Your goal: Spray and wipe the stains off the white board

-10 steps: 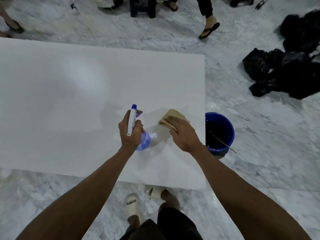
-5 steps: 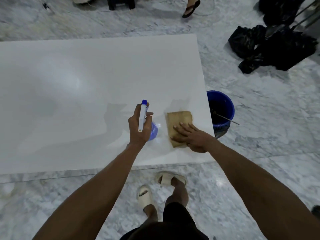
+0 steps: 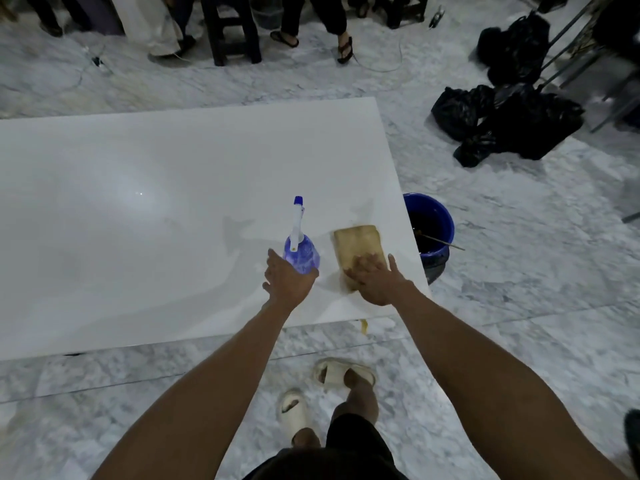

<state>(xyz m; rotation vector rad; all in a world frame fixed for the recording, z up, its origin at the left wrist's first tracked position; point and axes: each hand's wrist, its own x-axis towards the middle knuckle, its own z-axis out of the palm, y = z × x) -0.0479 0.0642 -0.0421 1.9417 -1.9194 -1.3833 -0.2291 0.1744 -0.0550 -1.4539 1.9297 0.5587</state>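
Observation:
The white board [image 3: 145, 216] lies flat on the marble floor, with a wet sheen near its right end. A blue spray bottle [image 3: 300, 249] with a white head stands upright on the board. My left hand [image 3: 287, 280] holds its lower body from the near side, fingers on the left and thumb on the right. Just to the right lies a tan cloth [image 3: 356, 245], flat on the board by the right edge. My right hand [image 3: 375, 280] presses on the cloth's near half with spread, straight fingers.
A blue bucket [image 3: 429, 223] with dark liquid and a stick stands on the floor against the board's right edge. Black bags [image 3: 509, 123] lie beyond it. People's legs and a stool [image 3: 232, 29] line the far side. My feet in pale sandals [image 3: 343, 372] stand near the board's front edge.
My left hand has lowered the raised bottle onto the board and now holds its body instead of its neck. The cloth and my right hand stay by the right edge.

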